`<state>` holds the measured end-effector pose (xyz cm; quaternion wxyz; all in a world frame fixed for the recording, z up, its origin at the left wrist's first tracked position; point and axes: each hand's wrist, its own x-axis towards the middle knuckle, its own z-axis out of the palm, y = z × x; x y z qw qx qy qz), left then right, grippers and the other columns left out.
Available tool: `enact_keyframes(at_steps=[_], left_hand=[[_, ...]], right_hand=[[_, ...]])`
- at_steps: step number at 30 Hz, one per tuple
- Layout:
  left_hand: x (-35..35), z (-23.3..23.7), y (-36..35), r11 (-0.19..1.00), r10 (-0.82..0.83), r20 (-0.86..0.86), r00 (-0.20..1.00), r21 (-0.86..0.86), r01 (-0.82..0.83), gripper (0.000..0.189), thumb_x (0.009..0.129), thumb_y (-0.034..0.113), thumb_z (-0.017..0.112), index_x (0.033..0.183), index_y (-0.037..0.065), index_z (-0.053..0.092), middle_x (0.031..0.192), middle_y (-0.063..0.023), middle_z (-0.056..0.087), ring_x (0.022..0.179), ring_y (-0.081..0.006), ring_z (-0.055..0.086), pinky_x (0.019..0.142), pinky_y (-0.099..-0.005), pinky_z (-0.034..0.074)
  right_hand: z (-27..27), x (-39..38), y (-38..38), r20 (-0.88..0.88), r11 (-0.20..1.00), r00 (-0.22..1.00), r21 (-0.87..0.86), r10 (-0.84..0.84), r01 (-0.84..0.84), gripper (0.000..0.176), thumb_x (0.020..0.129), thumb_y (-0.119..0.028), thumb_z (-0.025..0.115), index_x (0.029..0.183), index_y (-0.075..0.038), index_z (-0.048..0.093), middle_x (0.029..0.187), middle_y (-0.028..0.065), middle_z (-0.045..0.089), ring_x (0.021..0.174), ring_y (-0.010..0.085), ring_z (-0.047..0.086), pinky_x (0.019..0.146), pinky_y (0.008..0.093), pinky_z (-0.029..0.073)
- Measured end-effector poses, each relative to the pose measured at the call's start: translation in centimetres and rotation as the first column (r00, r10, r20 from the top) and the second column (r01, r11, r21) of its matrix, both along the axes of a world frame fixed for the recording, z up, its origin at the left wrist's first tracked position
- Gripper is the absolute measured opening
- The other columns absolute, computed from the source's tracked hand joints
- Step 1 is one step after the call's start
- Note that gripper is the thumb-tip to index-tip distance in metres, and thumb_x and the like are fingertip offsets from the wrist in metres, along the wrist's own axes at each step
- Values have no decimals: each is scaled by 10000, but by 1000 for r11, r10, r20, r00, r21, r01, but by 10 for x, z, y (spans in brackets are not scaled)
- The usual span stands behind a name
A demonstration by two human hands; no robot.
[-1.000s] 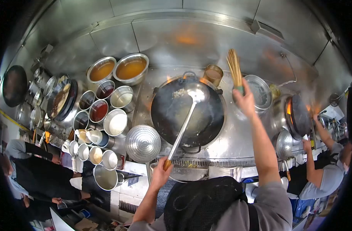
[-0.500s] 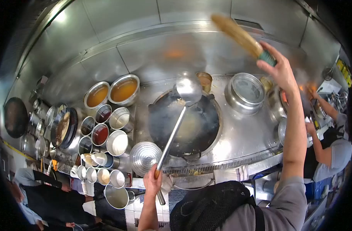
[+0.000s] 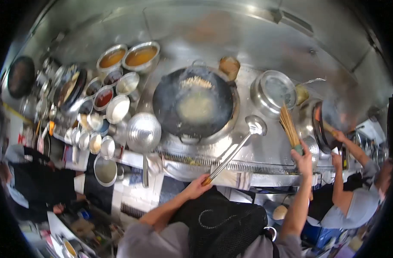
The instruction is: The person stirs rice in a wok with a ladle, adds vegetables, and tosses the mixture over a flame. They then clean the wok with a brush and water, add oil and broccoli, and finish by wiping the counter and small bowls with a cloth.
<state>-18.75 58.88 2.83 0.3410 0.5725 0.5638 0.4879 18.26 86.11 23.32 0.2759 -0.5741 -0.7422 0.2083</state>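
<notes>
Ladle (image 3: 236,149): a long steel handle slants across the front of the range (image 3: 265,146). Its bowl sits outside and just right of the wok (image 3: 194,101), between the wok and a lidded steel pot (image 3: 274,89). The left hand (image 3: 199,185) has its fingers curled tight round the wooden handle end. The right hand (image 3: 303,157) has its fingers wrapped round the green-bound base of a bamboo brush (image 3: 287,125), whose bristles point up, with tips near the pot. The wok holds pale liquid and some food at its far rim. To the left hang a perforated skimmer (image 3: 143,131) and small sauce bowls (image 3: 104,98), with 2 pans (image 3: 128,56) of orange liquid behind. At right, a co-worker (image 3: 351,206) handles another wok (image 3: 332,122).
</notes>
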Motion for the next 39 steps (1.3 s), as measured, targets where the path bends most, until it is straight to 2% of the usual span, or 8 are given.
enact_keyframes(at_steps=[2, 5, 10, 13, 16, 22, 30, 39], left_hand=[[30, -19, 13, 837, -57, 422, 905, -474, 273, 527, 914, 251, 669, 1329, 29, 432, 825, -98, 623, 588, -156, 581, 530, -294, 476], [70, -49, 26, 936, -31, 324, 946, -324, 141, 525, 942, 274, 625, 1351, 32, 403, 761, -66, 573, 520, -86, 488, 466, -242, 412], [30, 24, 34, 744, -486, -50, 872, -548, 383, 399, 933, 348, 542, 1174, 31, 569, 962, -200, 672, 891, -379, 650, 821, -433, 506], [-27, 25, -10, 929, 145, -193, 970, -311, -201, 296, 952, 228, 483, 1158, 47, 593, 1071, -197, 661, 1007, -394, 621, 898, -484, 479], [-91, 14, -56, 634, 660, -334, 673, -234, -737, 453, 910, 101, 543, 1301, -101, 433, 1213, -328, 539, 1144, -463, 527, 984, -496, 426], [-151, -36, -73, 636, 651, -401, 645, -177, -751, 683, 852, 59, 593, 1388, -174, 237, 1307, -394, 444, 1202, -518, 463, 1035, -506, 378], [-219, -65, -54, 758, 447, 34, 894, -544, -358, 597, 814, 160, 719, 1315, -28, 452, 1159, -235, 602, 1056, -372, 600, 909, -422, 477], [-192, 21, -1, 860, 489, 871, 47, -491, 138, 540, 1008, 412, 474, 1379, 29, 389, 1296, -142, 544, 1138, -294, 585, 917, -475, 540]], right_hand=[[-20, -27, -38, -229, 984, 966, -161, -117, 81, 561, 842, -168, 746, 1332, 13, 541, 943, 28, 622, 645, 71, 516, 503, 230, 426], [-59, -41, -55, -267, 928, 941, -357, -206, 102, 548, 857, -173, 733, 1335, 11, 537, 920, 24, 620, 650, 70, 518, 521, 234, 423], [-30, -107, -70, -324, 902, 944, -425, -68, -81, 530, 879, -182, 711, 1328, 32, 528, 903, 20, 606, 664, 60, 511, 545, 230, 429], [-13, -153, -61, -333, 896, 942, -405, 42, -184, 524, 885, -190, 705, 1330, 23, 527, 843, 1, 590, 651, 63, 507, 540, 230, 427], [7, -203, -33, -260, 860, 952, -436, 163, -266, 518, 880, -185, 712, 1336, -11, 540, 850, 11, 605, 671, 55, 515, 541, 224, 431], [-32, -341, 90, 507, 835, 664, -359, 549, -417, 539, 792, -441, 713, 1238, -145, 647, 1155, 194, 660, 1073, 380, 623, 929, 444, 490], [-126, -420, 45, 438, 901, 787, -208, 434, -381, 553, 836, -401, 687, 1335, -209, 546, 1134, 246, 635, 1035, 423, 622, 896, 484, 506], [-71, -359, 143, 684, 940, 667, -86, 297, -331, 557, 816, -419, 698, 1329, -250, 562, 1065, 199, 668, 930, 389, 662, 838, 456, 533]])
